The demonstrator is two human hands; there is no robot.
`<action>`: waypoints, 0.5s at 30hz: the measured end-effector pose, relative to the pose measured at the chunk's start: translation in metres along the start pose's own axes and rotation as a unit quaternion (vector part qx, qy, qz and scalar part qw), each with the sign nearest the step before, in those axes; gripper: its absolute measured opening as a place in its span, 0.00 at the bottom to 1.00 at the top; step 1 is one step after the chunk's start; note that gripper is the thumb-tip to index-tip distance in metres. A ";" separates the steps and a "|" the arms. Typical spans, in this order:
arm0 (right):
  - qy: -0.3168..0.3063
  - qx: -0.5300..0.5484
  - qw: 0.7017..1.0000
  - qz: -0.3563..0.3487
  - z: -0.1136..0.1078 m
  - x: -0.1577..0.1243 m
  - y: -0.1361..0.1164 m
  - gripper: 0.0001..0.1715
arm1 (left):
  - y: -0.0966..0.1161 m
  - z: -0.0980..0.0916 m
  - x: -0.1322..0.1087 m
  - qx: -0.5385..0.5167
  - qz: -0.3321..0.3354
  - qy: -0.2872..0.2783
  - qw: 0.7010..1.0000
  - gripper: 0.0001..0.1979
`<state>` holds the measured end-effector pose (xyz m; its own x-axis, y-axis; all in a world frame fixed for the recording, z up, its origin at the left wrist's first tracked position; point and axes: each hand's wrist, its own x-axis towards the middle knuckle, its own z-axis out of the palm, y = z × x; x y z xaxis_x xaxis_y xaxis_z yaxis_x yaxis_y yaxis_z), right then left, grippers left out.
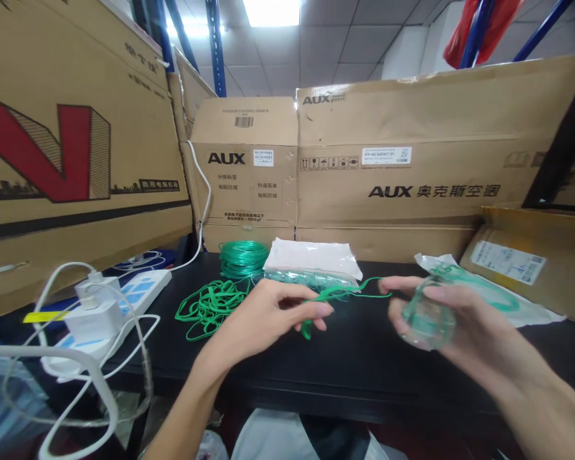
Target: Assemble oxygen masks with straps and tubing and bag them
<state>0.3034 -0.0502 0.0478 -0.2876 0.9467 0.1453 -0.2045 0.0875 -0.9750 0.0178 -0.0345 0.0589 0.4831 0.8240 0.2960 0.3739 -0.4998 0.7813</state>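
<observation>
Pinched between the thumb and fingers of my left hand (287, 310) is a green elastic cord (333, 292). Its loose strands stretch right toward my other hand, and a short end hangs below my fingers. My right hand (460, 319) is closed around a clear, green-tinted plastic mask (426, 319), blurred by motion. The right forefinger reaches left beside the cord; whether it touches the cord, I cannot tell. A tangled heap of green elastic cords (211, 306) lies left of my left hand. Behind it sits a coil of green tubing (243, 259).
Clear plastic pieces (311, 279) and a white package (314, 255) lie behind my hands. At right are bagged green tubing (498, 297) and a cardboard box (531, 262). A power strip (144, 287) with white cables is at left. Large cartons (393, 147) wall the black table (354, 377).
</observation>
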 end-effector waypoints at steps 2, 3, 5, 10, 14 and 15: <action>-0.021 -0.044 0.999 0.024 0.012 0.004 0.005 0.26 | 0.000 -0.017 -0.007 0.015 -0.005 0.053 0.998 0.18; -0.029 -0.070 0.997 0.030 0.017 0.006 0.008 0.27 | -0.001 -0.026 -0.010 0.032 -0.009 0.089 0.995 0.18; -0.033 -0.109 0.993 0.031 0.020 0.009 0.011 0.28 | -0.003 -0.045 -0.018 0.077 -0.020 0.168 0.983 0.19; -0.032 -0.141 0.989 0.036 0.013 0.008 0.011 0.31 | -0.022 -0.087 -0.032 0.193 -0.108 0.267 0.938 0.24; -0.031 -0.153 0.987 0.033 0.011 0.008 0.011 0.29 | -0.060 -0.109 -0.036 0.262 -0.219 0.256 0.904 0.29; -0.033 -0.157 0.986 0.033 0.012 0.009 0.011 0.29 | -0.070 -0.112 -0.036 0.279 -0.247 0.251 0.893 0.30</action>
<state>0.2873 -0.0448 0.0403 -0.3533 0.9321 0.0801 0.1141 0.1279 -0.9852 -0.1148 0.0007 0.0553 -0.2148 0.9263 0.3094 0.8472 0.0191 0.5309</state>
